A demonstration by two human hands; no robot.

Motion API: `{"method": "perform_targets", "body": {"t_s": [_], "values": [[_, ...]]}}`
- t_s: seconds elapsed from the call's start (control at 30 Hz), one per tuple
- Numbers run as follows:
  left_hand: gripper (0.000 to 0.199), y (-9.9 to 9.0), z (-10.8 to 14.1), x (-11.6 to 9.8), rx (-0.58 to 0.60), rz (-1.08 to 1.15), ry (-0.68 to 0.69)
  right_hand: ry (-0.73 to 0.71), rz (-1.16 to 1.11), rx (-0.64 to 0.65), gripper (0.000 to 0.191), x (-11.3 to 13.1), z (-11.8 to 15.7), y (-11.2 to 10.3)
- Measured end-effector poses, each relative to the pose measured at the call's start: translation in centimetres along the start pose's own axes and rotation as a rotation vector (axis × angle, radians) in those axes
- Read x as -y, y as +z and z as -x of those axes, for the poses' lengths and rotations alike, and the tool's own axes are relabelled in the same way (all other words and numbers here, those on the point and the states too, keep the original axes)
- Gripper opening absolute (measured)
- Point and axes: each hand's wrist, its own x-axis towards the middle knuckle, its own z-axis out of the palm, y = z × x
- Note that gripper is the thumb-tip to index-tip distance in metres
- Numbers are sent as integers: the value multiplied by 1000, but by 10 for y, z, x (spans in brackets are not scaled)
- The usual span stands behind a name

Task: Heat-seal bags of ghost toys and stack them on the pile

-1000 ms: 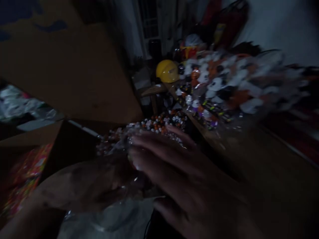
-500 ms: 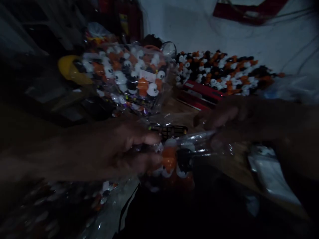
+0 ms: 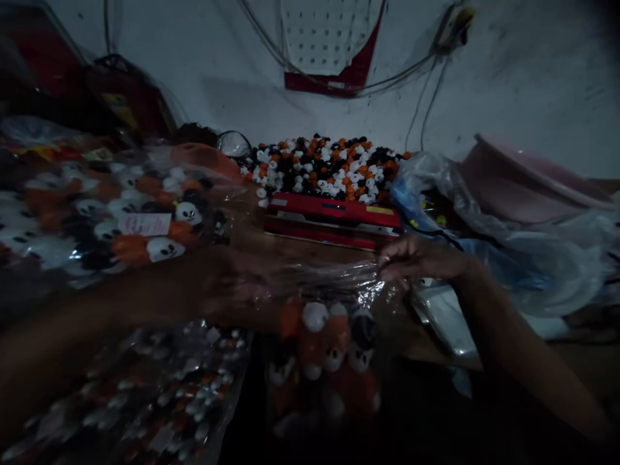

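A clear plastic bag (image 3: 339, 278) is stretched between my two hands, with orange, white and black ghost-faced figures (image 3: 334, 342) hanging in its lower part. My right hand (image 3: 411, 258) pinches the bag's top right corner. At the top left edge, my left hand (image 3: 242, 284) is closed on the bag, dim and blurred, its fingertips hard to make out. Just behind the bag lies a red sealer-like device (image 3: 334, 216) with a small red light, on the wooden table (image 3: 247, 232).
A pile of small figures (image 3: 329, 161) lies against the wall. Large filled bags are at left (image 3: 97, 226) and lower left (image 3: 159, 387). At right are a pink basin (image 3: 523, 181), crumpled plastic (image 3: 571, 258) and a stack of clear packets (image 3: 448, 316).
The view has swung right. My left hand has gone from the figures to the bag's top edge, and the bag now hangs stretched between both hands, in front of the red device.
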Motion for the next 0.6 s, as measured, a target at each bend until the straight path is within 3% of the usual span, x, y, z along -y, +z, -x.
{"method": "perform_targets", "body": {"t_s": [0.07,0.23,0.37,0.5,0.6], "values": [[37,-4,-42,8,170,-164,86,11,19,-134,28,-24,-15,-9],[33,14,-111,31,181,-282,80,64,-34,-370,36,-69,-44,-14],[21,35,-136,55,50,-248,-41,76,-56,-548,38,-92,-63,-13],[20,53,-150,77,-133,-203,-166,53,263,-753,39,-107,-74,-4],[23,63,-148,84,-261,-99,-247,172,445,-980,49,-105,-63,10]]}}
